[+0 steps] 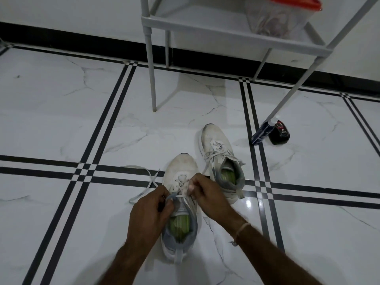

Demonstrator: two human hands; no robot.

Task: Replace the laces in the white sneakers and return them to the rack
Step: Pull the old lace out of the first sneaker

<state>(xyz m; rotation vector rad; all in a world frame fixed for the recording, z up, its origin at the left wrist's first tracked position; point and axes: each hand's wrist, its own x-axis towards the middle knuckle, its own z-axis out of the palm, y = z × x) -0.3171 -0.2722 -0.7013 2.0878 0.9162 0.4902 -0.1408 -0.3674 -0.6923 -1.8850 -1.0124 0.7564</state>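
Note:
Two white sneakers with green insoles stand on the tiled floor. The near sneaker [182, 167] points away from me, and both hands work at its eyelets. My left hand [151, 210] pinches the tongue and lace at the shoe's left side. My right hand [207, 192] grips the white lace [148, 182] at the right eyelets. One loose lace end trails left across the floor. The far sneaker [216, 140] sits to the right, laced loosely. The grey rack [226, 31] stands beyond the shoes.
A clear container with a red lid [283, 15] sits on the rack's shelf. A dark blue bottle [260, 134] and a black tin [279, 133] lie by the rack's right leg. A black skirting runs along the white wall.

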